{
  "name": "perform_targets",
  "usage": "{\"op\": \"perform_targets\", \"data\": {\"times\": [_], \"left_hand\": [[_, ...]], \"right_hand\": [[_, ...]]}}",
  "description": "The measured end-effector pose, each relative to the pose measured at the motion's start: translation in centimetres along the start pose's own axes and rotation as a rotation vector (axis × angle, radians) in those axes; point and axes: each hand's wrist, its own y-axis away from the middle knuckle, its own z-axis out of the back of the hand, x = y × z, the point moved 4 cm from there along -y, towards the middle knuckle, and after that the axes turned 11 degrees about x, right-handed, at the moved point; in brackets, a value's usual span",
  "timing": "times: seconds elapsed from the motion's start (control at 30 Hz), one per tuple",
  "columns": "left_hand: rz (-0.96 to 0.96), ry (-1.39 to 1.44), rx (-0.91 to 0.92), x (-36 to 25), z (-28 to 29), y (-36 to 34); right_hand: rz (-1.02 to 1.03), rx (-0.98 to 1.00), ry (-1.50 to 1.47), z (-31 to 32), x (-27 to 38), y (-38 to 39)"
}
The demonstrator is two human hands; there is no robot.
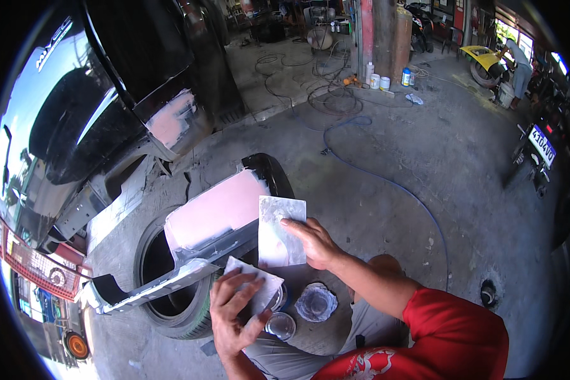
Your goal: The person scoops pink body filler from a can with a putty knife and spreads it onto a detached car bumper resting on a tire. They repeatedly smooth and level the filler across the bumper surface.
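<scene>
My right hand grips an upright whitish, smudged flat square, thumb on its face. My left hand, lower and left, has fingers over a smaller pale flat square. Behind them a black-and-grey car body piece with pink filler lies across a tire. Below my hands are a crumpled light-coloured bowl-like container and a round metal tin, with another can partly hidden by the left square.
A black car with pink filler stands at left. A blue hose crosses the concrete floor. Cans stand by a post. A person bends by a yellow panel at right, near a parked vehicle's rear.
</scene>
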Motion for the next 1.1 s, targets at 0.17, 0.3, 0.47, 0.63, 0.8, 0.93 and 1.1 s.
{"op": "perform_targets", "data": {"times": [0.17,0.3,0.47,0.63,0.8,0.93,1.1], "left_hand": [[-0.143,0.356,-0.118,0.1,-1.3,-2.6],[-0.003,0.203,-0.116,3.7,-0.5,-1.8],[0.145,-0.238,0.118,7.8,0.0,0.1],[0.221,-0.02,-0.049,11.1,1.0,-2.7],[0.286,-0.019,-0.164,13.2,3.1,-4.1],[0.427,0.088,-0.134,11.3,5.5,-4.0],[0.544,0.124,0.036,3.4,10.2,-5.9]], "right_hand": [[-0.146,0.101,-0.244,-2.1,-2.0,0.4],[-0.22,0.168,-0.468,-2.3,-1.2,0.1],[-0.21,0.2,-0.429,-0.7,0.0,-1.7],[-0.269,0.2,-0.348,2.0,-4.9,-4.1],[-0.654,0.278,-0.067,8.0,-9.8,-4.9],[-0.673,0.312,-0.021,8.4,-7.4,-5.5],[-1.068,-0.077,-0.069,0.3,1.3,-4.1]]}}
